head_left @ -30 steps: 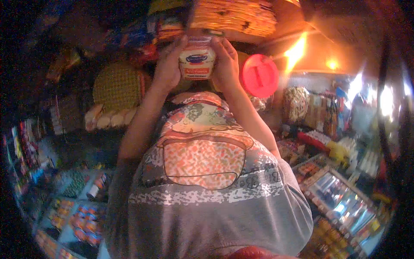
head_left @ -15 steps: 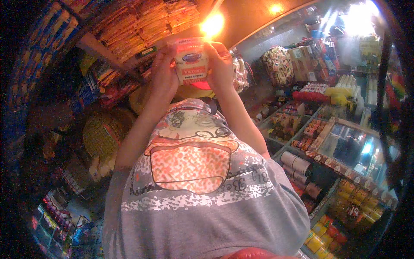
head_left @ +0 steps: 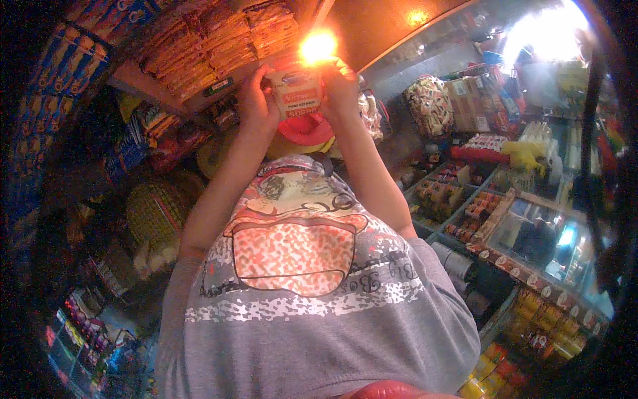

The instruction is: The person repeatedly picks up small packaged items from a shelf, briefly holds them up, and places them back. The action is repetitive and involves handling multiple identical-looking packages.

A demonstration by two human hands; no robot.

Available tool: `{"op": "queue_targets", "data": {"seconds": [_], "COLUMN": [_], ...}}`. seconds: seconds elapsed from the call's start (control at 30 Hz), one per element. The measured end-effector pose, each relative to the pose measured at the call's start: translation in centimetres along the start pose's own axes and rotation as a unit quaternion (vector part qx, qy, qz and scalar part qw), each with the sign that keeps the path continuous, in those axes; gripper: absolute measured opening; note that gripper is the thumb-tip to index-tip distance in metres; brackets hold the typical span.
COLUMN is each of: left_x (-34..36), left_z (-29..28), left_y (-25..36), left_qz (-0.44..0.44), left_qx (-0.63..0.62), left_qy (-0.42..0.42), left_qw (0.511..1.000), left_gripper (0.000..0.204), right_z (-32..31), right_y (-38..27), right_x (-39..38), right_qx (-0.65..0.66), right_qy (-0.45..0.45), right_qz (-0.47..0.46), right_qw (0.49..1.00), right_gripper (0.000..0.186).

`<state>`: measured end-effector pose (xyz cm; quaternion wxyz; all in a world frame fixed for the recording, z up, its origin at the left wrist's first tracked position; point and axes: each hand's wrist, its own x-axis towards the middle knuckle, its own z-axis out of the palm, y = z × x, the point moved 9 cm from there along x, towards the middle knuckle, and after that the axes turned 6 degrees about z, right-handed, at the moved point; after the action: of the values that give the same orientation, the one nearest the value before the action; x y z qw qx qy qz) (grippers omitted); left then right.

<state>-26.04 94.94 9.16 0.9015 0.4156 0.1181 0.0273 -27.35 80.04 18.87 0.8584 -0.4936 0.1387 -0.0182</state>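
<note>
Up in front of me, a small white sugar pack [head_left: 296,98] with red and blue print is held between both hands. My left hand [head_left: 258,98] is closed on its left edge, thumb towards the top. Gripping the opposite edge is my right hand [head_left: 341,94], its fingers partly hidden behind the pack and washed out by glare. The pack's printed side faces me, and its top is blurred by the bright bulb. Just below and beyond it is a red round item [head_left: 307,131], perhaps a basin, with a yellow rim under it.
A glowing bulb [head_left: 319,48] shines just above the pack. Stacked packets [head_left: 232,40] fill the upper left shelf, and blue sachets [head_left: 63,73] hang at far left. On the right stand divided bins of goods [head_left: 435,199] and a glass-topped case [head_left: 541,229]. A woven basket [head_left: 156,213] sits at left.
The pack has tipped so its lower print shows more and its top less. Both hands stay on it, with the left fingers shifted slightly. More of the red item shows below.
</note>
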Motion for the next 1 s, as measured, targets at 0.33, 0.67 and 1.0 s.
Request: {"op": "queue_targets", "data": {"seconds": [0.33,0.67,1.0], "left_x": [-2.3,-0.5,-2.2], "left_z": [4.6,6.6,8.4], "left_y": [3.1,-1.4,1.7], "left_qz": [-0.028,-0.095,-0.018], "left_qx": [-0.154,-0.222,-0.176], "left_qy": [0.027,-0.043,-0.08], "left_qw": [0.987,0.969,0.981], "left_gripper": [0.02,0.027,0.019], "right_z": [-1.5,-2.8,-3.5], "right_y": [-1.0,-3.3,-4.8], "right_x": [0.5,-0.3,-0.8], "right_qx": [0.006,0.031,-0.013], "right_qy": [0.02,0.029,0.059], "right_qz": [-0.025,-0.033,-0.083], "right_qw": [0.999,0.999,0.995], "right_gripper": [0.012,0.015,0.014]}}
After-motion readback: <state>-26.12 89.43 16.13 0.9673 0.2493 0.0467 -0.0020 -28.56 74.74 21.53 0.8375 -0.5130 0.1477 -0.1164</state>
